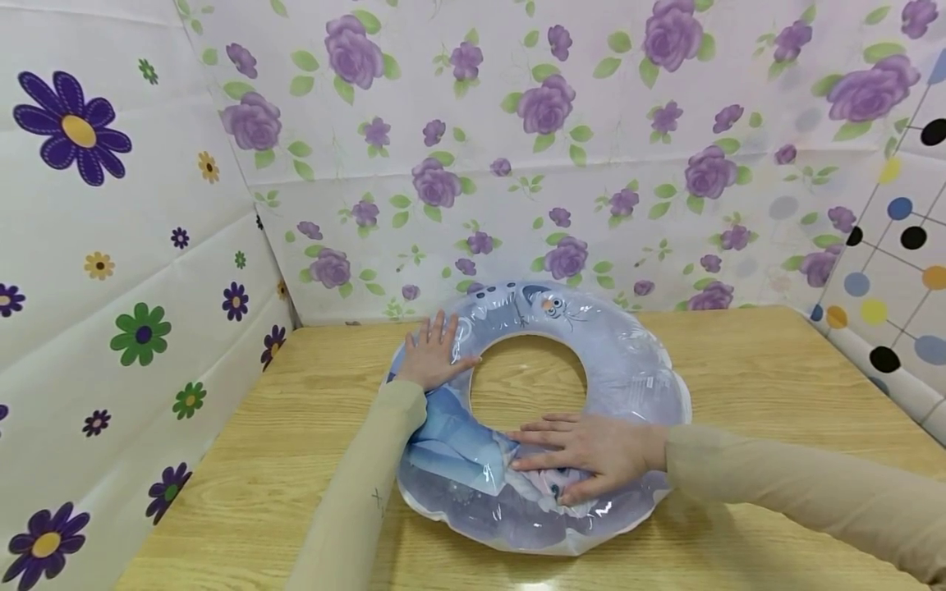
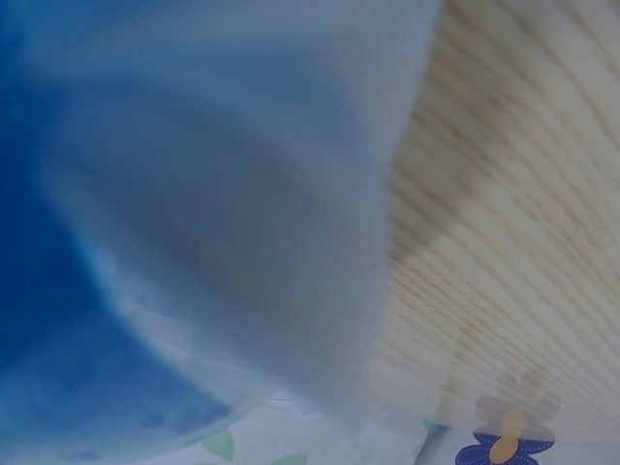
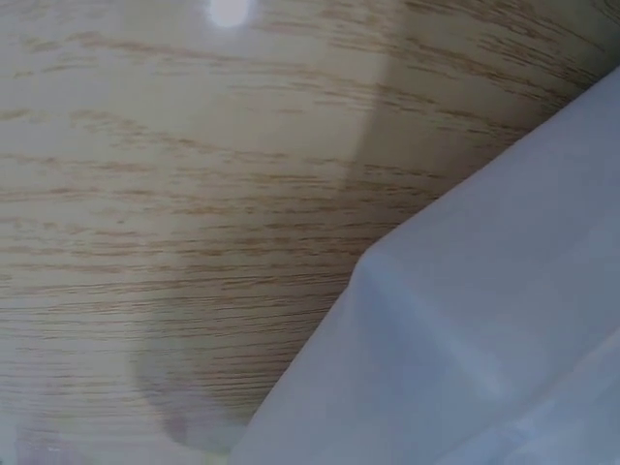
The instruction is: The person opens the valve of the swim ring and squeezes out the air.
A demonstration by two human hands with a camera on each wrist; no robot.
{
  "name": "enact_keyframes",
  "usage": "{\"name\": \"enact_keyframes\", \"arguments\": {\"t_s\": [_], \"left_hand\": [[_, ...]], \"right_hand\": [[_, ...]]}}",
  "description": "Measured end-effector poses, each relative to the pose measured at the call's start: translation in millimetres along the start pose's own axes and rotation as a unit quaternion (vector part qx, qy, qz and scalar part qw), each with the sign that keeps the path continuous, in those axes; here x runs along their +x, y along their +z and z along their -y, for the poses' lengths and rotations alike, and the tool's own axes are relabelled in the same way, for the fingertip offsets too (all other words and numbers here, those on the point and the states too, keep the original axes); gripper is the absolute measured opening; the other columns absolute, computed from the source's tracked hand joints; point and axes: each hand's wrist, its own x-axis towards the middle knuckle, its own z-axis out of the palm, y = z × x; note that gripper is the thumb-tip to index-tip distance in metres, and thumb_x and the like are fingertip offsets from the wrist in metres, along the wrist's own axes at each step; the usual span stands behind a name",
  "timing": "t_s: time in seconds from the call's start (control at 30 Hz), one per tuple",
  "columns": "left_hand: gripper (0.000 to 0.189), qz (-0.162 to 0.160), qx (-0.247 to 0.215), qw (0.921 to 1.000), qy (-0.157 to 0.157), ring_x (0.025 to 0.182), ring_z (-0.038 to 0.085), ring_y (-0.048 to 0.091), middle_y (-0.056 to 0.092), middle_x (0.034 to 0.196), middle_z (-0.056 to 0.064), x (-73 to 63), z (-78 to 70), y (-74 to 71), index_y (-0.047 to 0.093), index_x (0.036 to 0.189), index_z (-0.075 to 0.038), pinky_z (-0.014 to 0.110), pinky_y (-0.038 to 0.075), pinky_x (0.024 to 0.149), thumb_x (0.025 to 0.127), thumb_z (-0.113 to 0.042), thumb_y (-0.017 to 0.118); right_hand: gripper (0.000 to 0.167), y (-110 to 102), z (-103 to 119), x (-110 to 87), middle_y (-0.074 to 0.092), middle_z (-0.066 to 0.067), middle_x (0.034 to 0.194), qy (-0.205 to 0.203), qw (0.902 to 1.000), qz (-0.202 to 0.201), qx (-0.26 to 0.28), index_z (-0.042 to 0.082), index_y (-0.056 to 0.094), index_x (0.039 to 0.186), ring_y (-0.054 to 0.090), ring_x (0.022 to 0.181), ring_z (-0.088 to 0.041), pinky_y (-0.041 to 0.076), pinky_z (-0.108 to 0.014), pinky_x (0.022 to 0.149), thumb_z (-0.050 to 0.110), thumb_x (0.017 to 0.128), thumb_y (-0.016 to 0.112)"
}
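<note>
An inflated swim ring (image 1: 639,361) with a blue and lilac cartoon print lies flat on the wooden table. On its left side rests my left hand (image 1: 432,357), fingers straight and spread, thumb toward the hole. My right hand (image 1: 599,455) lies across the near part of the ring, its fingers extended to the left over the printed face. Close up in the left wrist view, the blurred edge of the swim ring (image 2: 262,223) stands beside the table. The right wrist view has the ring's pale creased rim (image 3: 465,320) over the wood grain.
The wooden table (image 1: 776,386) extends on both sides of the ring. Behind it hangs a sheet with purple roses (image 1: 547,105). A flower-patterned sheet (image 1: 140,254) stands on the left and a dotted one (image 1: 909,271) on the right.
</note>
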Motion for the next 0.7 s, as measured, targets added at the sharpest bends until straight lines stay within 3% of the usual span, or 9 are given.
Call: {"name": "enact_keyframes", "arguments": {"t_s": [0.7], "left_hand": [[0.093,0.007,0.015,0.9999,0.001,0.131,0.038,0.005,0.0,0.149,0.014,-0.8,-1.9,-3.6,0.0,0.146,-0.014,0.059,0.008,0.097,0.081,-0.073,0.031]], "right_hand": [[0.064,3.9,-2.5,0.2,0.01,-0.011,0.149,-0.02,0.9996,-0.007,-0.017,0.024,0.015,0.146,0.012,0.132,-0.029,0.016,-0.05,0.1,0.052,0.092,0.035]]}}
